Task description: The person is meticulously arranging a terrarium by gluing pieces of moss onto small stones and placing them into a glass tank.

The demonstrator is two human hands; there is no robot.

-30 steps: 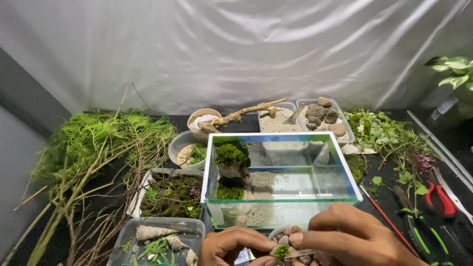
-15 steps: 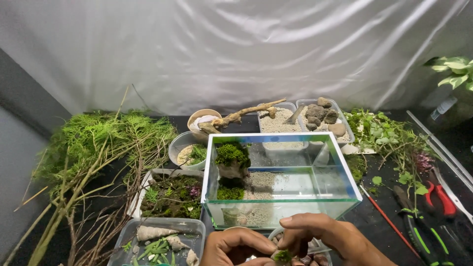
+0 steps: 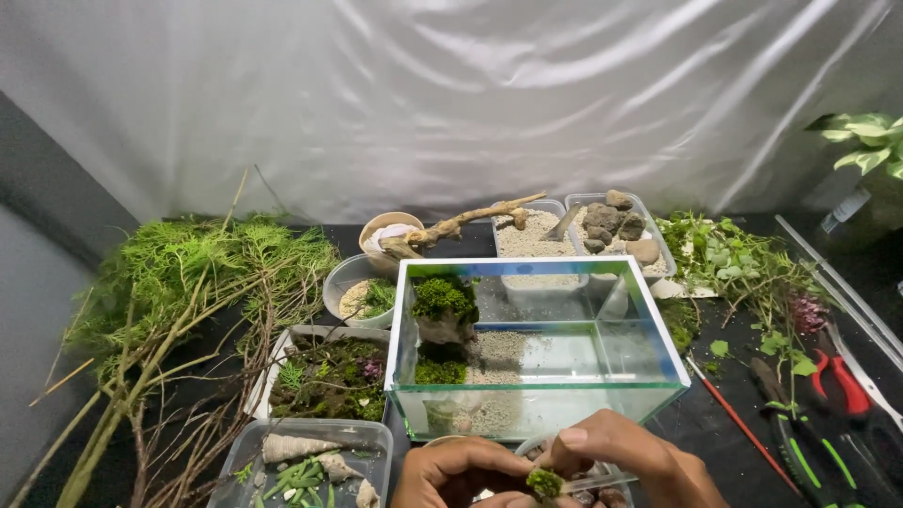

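Dark table, crowded edge to edge.
Large heap of green fern-like branches along left edge.
Glass tank at centre: pale sand floor, mossy rock in its left half.
Leafy green cuttings toward right edge, just beside tank.
Two clear trays at far edge: sand tray, stone tray; driftwood lying across a bowl and the sand tray.
White tray of moss just left of tank; clear tub with shells and green bits at near edge.
Red-handled cutters near right edge.
Left hand and right hand at near edge, in front of tank, fingers closed together on a small moss clump, pinched between both hands.
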